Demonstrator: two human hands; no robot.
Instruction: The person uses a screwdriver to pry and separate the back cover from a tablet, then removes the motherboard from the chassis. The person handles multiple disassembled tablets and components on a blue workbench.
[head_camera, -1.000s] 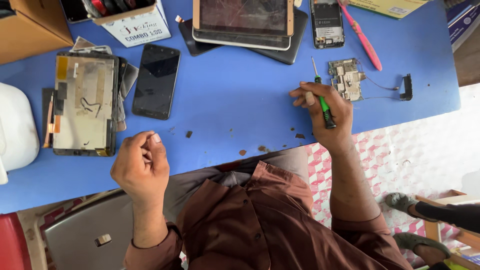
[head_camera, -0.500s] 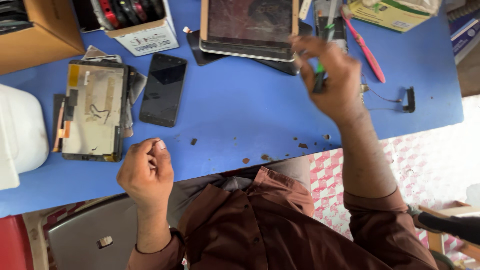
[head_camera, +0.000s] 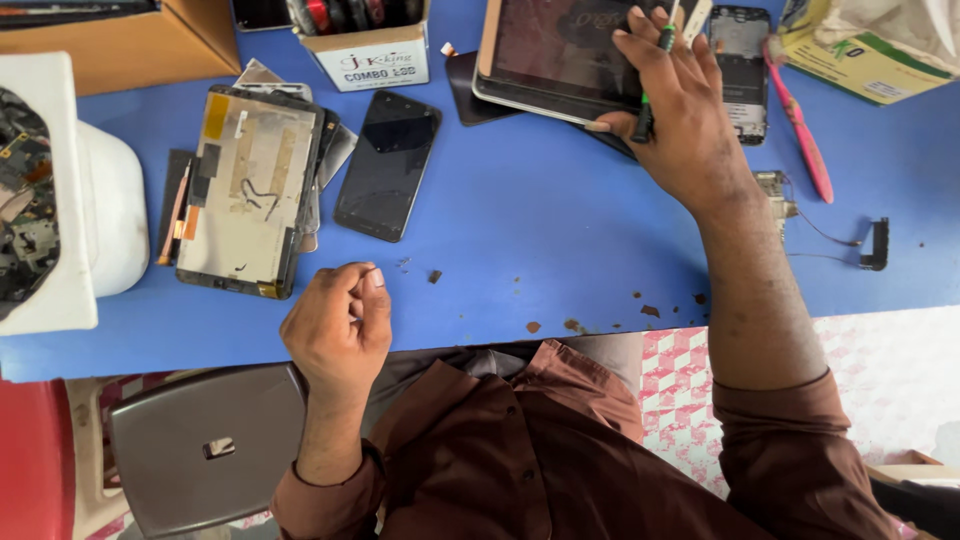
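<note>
Right hand: the right hand (head_camera: 680, 110) reaches far across the blue table (head_camera: 560, 230), fingers curled around a small green-handled screwdriver (head_camera: 652, 75), and rests on the near edge of a tablet.
Screwdriver: held upright between the fingers, its green shaft showing between them and its tip pointing towards the table's far side.
Tablet: the tablet (head_camera: 560, 50) lies flat at the far edge, dark screen up, with a pale frame; the right hand covers its right corner. A dark flat sheet (head_camera: 462, 90) pokes out from under its left side.
Left hand: the left hand (head_camera: 338, 325) is clenched in a loose fist near the table's front edge, thumb pressed to the forefinger; whether it pinches anything is too small to tell.
Black phone: a black phone (head_camera: 388, 165) lies screen up, slightly tilted, between the left hand and the tablet.
Opened device: an opened device (head_camera: 250, 190) with its pale inner plate exposed lies left of the black phone, on a stack of other parts.
Second phone: another phone (head_camera: 742, 70) lies just right of the right hand.
Pink tool: a pink tool (head_camera: 800, 135) lies beside that phone.
Circuit part: a small board (head_camera: 775, 190) with thin wires sits by the right wrist, leading to a little black piece (head_camera: 878, 243).
White container: a white container (head_camera: 95, 200) stands at the left edge.
Scraps: brown crumbs (head_camera: 570, 323) dot the table's front edge.
</note>
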